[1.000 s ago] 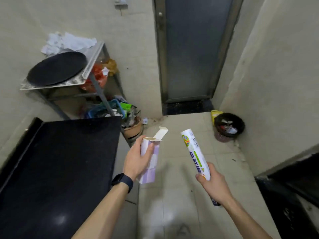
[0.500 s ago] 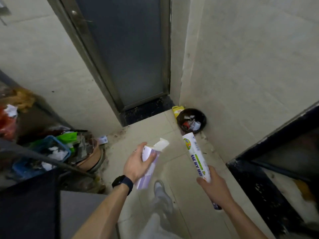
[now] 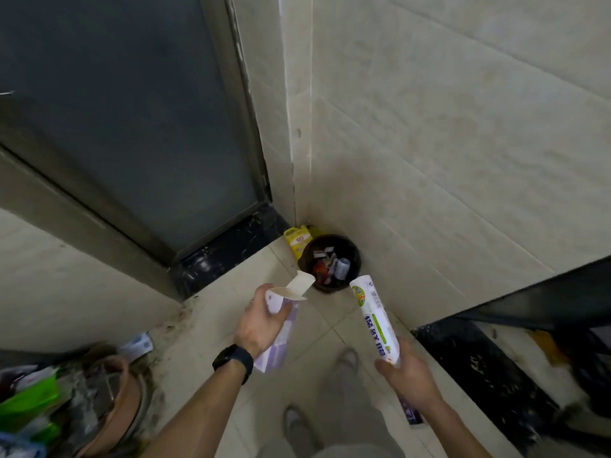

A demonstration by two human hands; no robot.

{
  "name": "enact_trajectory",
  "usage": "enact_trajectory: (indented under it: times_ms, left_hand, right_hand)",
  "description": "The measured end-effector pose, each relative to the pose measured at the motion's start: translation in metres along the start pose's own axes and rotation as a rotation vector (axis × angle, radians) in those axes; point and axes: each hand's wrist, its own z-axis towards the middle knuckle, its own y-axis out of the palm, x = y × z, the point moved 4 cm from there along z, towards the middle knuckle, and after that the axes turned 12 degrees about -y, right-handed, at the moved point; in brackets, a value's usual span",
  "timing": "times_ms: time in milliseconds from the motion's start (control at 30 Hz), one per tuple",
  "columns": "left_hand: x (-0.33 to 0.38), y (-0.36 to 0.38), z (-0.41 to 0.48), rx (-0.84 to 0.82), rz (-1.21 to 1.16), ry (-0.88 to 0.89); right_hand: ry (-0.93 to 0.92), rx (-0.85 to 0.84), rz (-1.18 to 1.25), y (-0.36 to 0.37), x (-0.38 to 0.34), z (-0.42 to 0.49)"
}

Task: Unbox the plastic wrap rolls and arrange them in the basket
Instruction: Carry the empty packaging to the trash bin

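Observation:
My left hand point(image 3: 259, 325) grips a purple and white carton point(image 3: 279, 338) whose top flap stands open; no roll shows inside its mouth. My right hand point(image 3: 408, 380) holds a white plastic wrap roll point(image 3: 375, 319) with blue and green print, tilted up and to the left. Both are held above the floor, just short of a dark round trash bin point(image 3: 330, 264) in the corner. No basket is in view.
A grey metal door point(image 3: 132, 120) and a tiled wall point(image 3: 446, 143) meet at the corner. A yellow packet point(image 3: 297, 239) lies behind the bin. Clutter and a brown pot point(image 3: 109, 401) sit at lower left. A black ledge point(image 3: 496, 375) runs at right. My feet point(image 3: 344, 361) are below.
The view has swung right and moved toward the corner; the black table and rack have left the view and the bin is much nearer. Both hands keep their hold on carton and roll.

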Motion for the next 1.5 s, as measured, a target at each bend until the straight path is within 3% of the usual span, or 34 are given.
enact_trajectory:
  times_ms: [533, 800, 967, 1200, 1400, 1500]
  left_hand:
    - [0.053, 0.095, 0.248, -0.186, -0.057, -0.257]
    - [0.032, 0.202, 0.395, -0.284, 0.464, 0.047]
    - [-0.009, 0.27, 0.458, -0.405, 0.73, 0.367]
    - [-0.054, 0.314, 0.503, -0.423, 0.839, 0.675]
    - [-0.08, 0.336, 0.527, -0.484, 0.923, 0.641]
    - [-0.098, 0.345, 0.523, -0.548, 0.984, 0.542]
  right_hand:
    - [0.401, -0.341, 0.146, 0.045, 0.058, 0.293]
    - [0.484, -0.345, 0.137, 0.116, 0.117, 0.416]
    - [0.456, -0.339, 0.087, 0.158, 0.155, 0.469]
    - [0.413, -0.343, 0.018, 0.182, 0.193, 0.513]
    - [0.357, -0.3, 0.014, 0.212, 0.205, 0.538]
    - [0.267, -0.272, -0.077, 0.223, 0.208, 0.539]
